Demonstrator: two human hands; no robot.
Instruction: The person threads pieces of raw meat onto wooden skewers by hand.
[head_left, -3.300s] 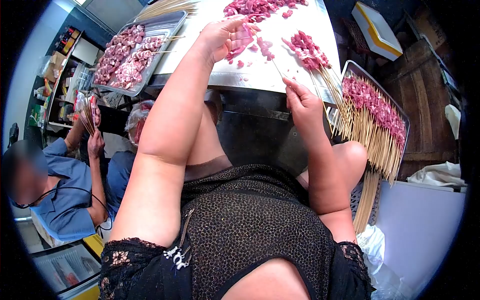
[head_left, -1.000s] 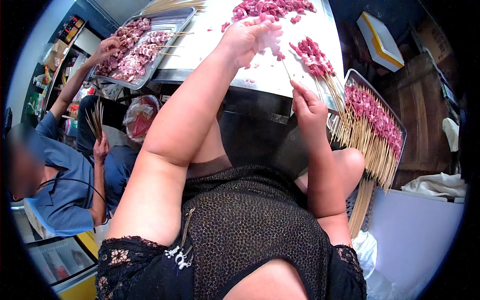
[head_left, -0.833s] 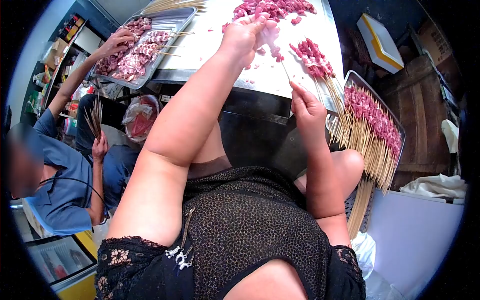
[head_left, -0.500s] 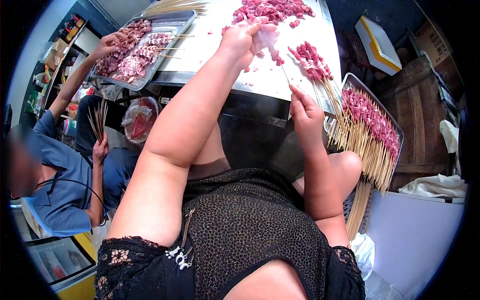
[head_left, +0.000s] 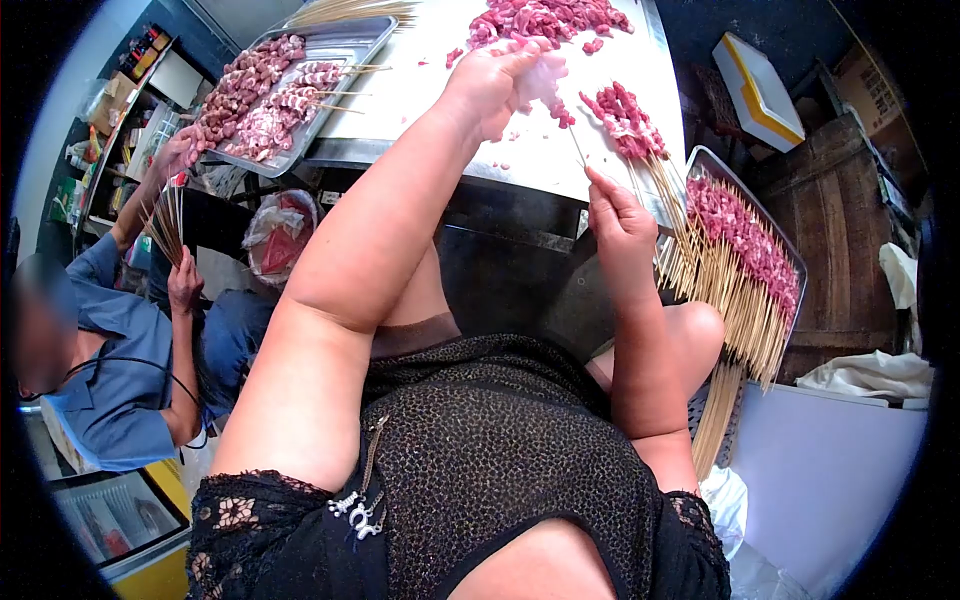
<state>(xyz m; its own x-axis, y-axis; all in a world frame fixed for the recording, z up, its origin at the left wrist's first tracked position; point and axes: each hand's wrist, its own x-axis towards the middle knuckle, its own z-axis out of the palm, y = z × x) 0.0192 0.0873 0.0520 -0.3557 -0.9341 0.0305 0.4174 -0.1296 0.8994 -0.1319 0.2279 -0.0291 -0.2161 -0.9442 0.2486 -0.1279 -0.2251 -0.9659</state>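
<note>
My left hand [head_left: 495,85] is closed at the upper end of a thin skewer [head_left: 579,148], fingers round raw meat; a pale blur hides its fingertips. Small red meat pieces [head_left: 563,116] are threaded just below those fingers. Lower down, my right hand [head_left: 622,212] pinches the bare end of the same skewer, which slants above the table edge. Beyond my left hand lies a pile of raw meat pieces [head_left: 550,18] on the white table [head_left: 420,85]. Several loaded meat skewers [head_left: 628,122] lie to the right, sticks towards me.
A metal tray [head_left: 797,265] packed with meat skewers stands at right. Another metal tray [head_left: 385,42] at left holds meat and a few skewers. A co-worker's hand [head_left: 185,285] grips a stick bundle [head_left: 168,228]. A lined bucket [head_left: 285,240] stands below the table.
My right hand and the skewer have shifted slightly up and right. The co-worker's far hand has drawn back from the left tray towards the stick bundle, which has moved left.
</note>
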